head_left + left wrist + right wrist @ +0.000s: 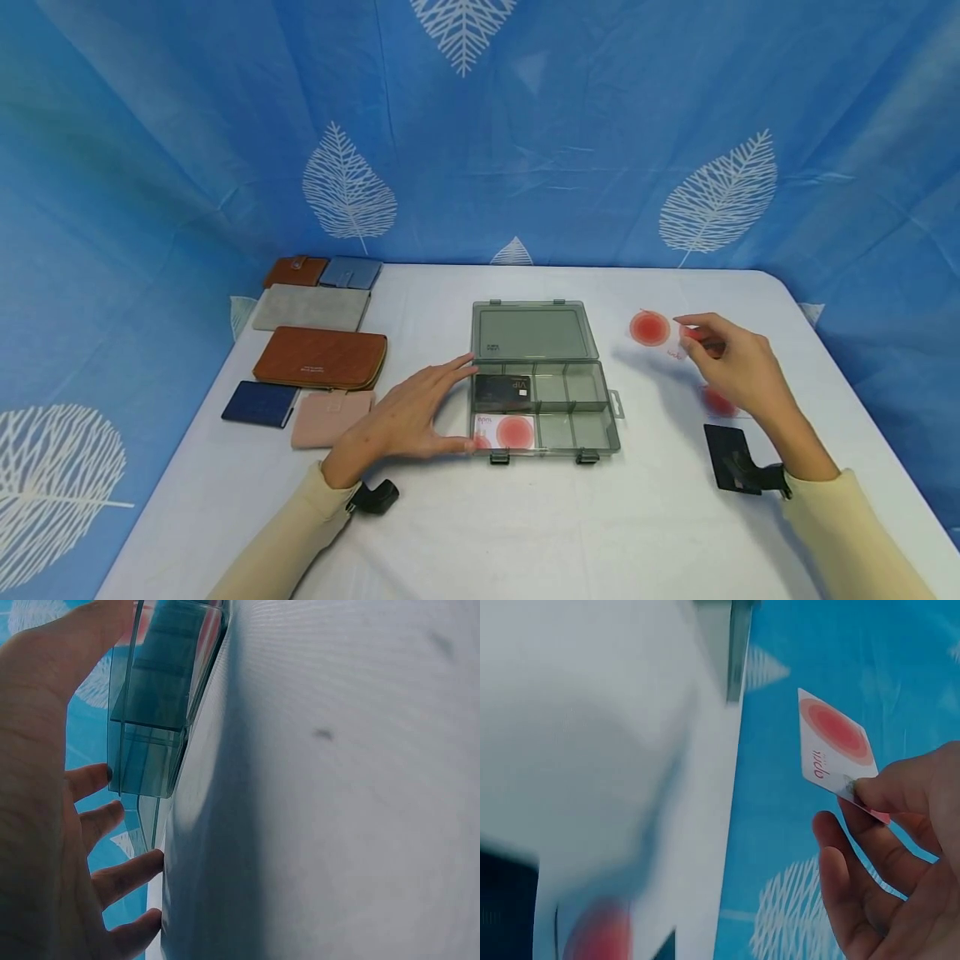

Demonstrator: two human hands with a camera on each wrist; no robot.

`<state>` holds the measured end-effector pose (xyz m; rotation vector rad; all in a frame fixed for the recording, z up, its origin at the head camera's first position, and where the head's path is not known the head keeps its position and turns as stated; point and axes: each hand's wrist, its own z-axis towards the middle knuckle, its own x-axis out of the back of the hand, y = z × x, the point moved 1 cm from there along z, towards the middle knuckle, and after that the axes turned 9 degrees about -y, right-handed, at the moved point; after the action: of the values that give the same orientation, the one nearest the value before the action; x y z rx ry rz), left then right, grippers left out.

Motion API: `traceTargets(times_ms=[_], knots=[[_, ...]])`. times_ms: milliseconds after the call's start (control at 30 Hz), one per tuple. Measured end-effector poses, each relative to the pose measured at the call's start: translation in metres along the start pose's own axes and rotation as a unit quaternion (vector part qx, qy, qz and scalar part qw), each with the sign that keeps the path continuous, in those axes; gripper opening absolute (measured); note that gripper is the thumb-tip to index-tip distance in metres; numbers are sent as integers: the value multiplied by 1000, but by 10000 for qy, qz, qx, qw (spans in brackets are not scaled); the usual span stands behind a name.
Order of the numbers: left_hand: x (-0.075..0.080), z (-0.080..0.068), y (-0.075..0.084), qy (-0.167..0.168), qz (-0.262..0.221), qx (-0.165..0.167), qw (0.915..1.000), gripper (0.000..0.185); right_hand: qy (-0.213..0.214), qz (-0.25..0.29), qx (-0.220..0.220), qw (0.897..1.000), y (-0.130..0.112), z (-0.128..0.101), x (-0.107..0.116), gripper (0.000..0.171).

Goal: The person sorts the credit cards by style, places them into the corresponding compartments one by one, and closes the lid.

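R hand (738,367) has its fingers clamped on one end of a white-and-red card (834,739), above the tabletop (555,533), right of the compartment organizer (555,429). That end-only pinch could let it pivot or slip. L hand (408,417) fingers are spread apart at the organizer's left side; a bump might skid it (black VIP card (491,392) incl.).

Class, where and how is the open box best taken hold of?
Probably by its base, from left and right at once: the sides stand upright. The left hand is at the left one. The hinged lid lies open at the far edge, so lifting by it might let the base swing.
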<state>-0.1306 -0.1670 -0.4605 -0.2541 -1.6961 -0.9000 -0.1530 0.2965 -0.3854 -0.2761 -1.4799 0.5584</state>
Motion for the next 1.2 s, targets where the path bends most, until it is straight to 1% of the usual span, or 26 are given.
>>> traceTargets(times_ms=[200, 367, 567, 733, 967, 1200], knots=[[0, 0, 0, -28, 5, 18, 10000, 111, -126, 92, 563, 9983, -32, -1, -18, 33], [0, 0, 0, -7, 6, 39, 10000, 111, -203, 116, 937, 9953, -50, 2, -32, 29], [1, 0, 1, -55, -45, 114, 9999, 111, -580, 370, 1119, 9913, -67, 6, -48, 29], [2, 1, 2, -88, -46, 166, 9998, 111, -840, 494, 1251, 9873, -81, 5, -59, 31], [3, 2, 2, -146, -70, 229, 9996, 112, -1144, 568, 1581, 9791, -98, -7, -71, 31], [2, 2, 2, -89, -48, 159, 9998, 110, -1476, 440, 1762, 9722, -115, -19, -79, 31]])
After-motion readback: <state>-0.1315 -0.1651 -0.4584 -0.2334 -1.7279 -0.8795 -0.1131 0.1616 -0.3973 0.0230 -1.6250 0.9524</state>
